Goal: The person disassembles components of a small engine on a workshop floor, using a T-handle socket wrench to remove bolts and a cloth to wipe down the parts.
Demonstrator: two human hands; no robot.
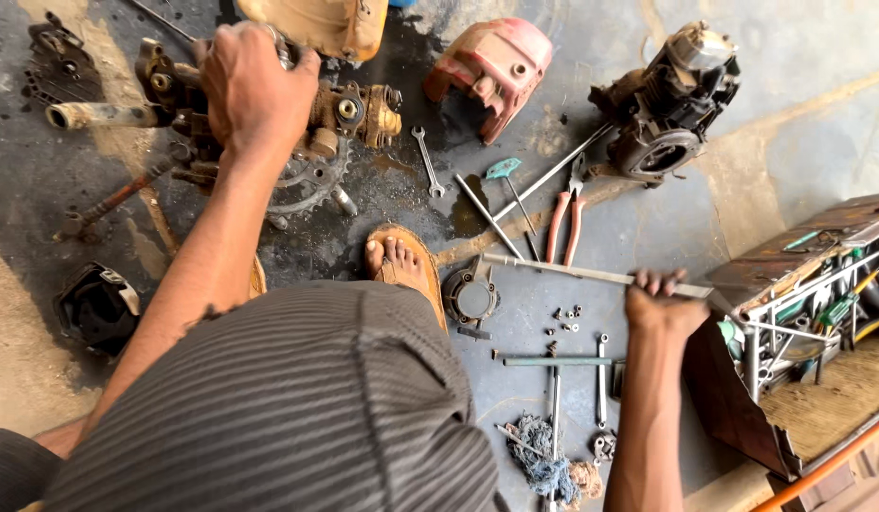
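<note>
On a stained concrete floor, left hand grips a rusty engine assembly, right hand apparently clasps a metal rod.

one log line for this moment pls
left hand: gripping rusty engine assembly | right hand: holding long metal rod | nearby: pliers, open toolbox | surface: concrete floor

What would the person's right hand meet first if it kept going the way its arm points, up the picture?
Past the long metal bar it grips, the right hand would probably reach the red-handled pliers, then the engine; depth is unclear.
</note>
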